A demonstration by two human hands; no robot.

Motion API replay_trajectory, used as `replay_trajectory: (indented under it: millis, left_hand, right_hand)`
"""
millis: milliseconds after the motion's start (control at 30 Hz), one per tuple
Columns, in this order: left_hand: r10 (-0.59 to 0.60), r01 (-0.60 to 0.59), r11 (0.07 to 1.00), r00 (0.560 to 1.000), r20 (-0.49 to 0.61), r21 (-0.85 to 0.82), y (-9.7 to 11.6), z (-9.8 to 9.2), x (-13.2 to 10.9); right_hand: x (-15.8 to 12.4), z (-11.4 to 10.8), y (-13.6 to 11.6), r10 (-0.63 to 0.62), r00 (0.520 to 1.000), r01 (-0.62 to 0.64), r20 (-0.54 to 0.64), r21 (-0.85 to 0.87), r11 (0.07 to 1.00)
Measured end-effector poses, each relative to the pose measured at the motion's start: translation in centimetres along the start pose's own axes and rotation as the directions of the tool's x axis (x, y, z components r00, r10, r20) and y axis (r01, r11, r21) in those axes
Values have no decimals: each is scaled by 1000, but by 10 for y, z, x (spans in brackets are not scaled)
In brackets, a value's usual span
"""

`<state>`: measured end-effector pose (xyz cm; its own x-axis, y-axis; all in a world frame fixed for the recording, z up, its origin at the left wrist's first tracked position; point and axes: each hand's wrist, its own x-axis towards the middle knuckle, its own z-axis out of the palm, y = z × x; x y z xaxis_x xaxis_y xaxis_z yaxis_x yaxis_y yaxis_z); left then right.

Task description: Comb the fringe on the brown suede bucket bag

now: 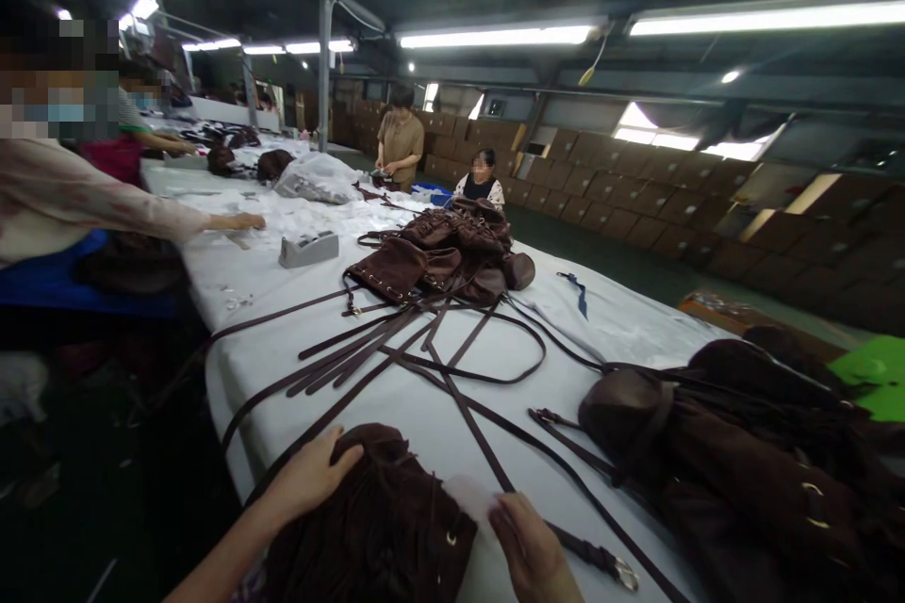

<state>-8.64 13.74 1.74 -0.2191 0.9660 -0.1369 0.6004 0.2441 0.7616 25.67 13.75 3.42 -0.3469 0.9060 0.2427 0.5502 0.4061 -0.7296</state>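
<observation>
A dark brown fringed bag (374, 509) with gold eyelets lies close in front of me at the table's near edge. My left hand (315, 473) grips its upper left side, thumb on top and the other fingers partly hidden. To the right of the bag, my right hand (527, 542) has its fingers closed on a thin white sheet (470, 497), paper or plastic, which touches the bag's right edge. A brown strap with a metal buckle (626, 575) runs beside that hand. Several long brown straps (360, 349) spread over the table beyond.
Brown bags (452, 250) are heaped mid-table, and more (707, 452) lie at right. A grey tape dispenser (309, 250) and a blue strap (576, 292) rest on the white table cover (283, 301). A co-worker's arm (141, 188) reaches in from the left. Stacked cartons (636, 193) line the far wall.
</observation>
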Motion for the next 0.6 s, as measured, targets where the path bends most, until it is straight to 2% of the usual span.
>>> replay_trajectory:
  millis: [67, 167, 267, 367, 467, 533, 600]
  left_hand:
    - [-19, 21, 1000, 993, 117, -15, -4, 14, 1]
    - [62, -24, 967, 988, 142, -254, 10, 21, -5]
    - [144, -27, 827, 976, 164, -562, 35, 7, -11]
    - [108, 101, 639, 970, 219, -763, 52, -16, -9]
    - [-25, 232, 474, 968, 251, -849, 51, -35, 0]
    - [-134, 229, 413, 973, 190, -881, 43, -45, 5]
    - [-188, 179, 413, 976, 109, -893, 36, -56, 9]
  right_hand:
    - [29, 6, -19, -123, 989, 131, 85, -97, 987]
    - [68, 15, -59, -234, 932, 301, 278, -230, 926]
    - [95, 15, -98, -329, 847, 464, 417, -277, 842]
    - [105, 6, -122, -368, 802, 539, 470, -305, 785]
    - [86, -4, -115, -356, 754, 599, 552, -354, 718]
    - [59, -6, -90, -341, 710, 646, 616, -378, 663]
    - [28, -6, -54, -309, 646, 721, 698, -426, 547]
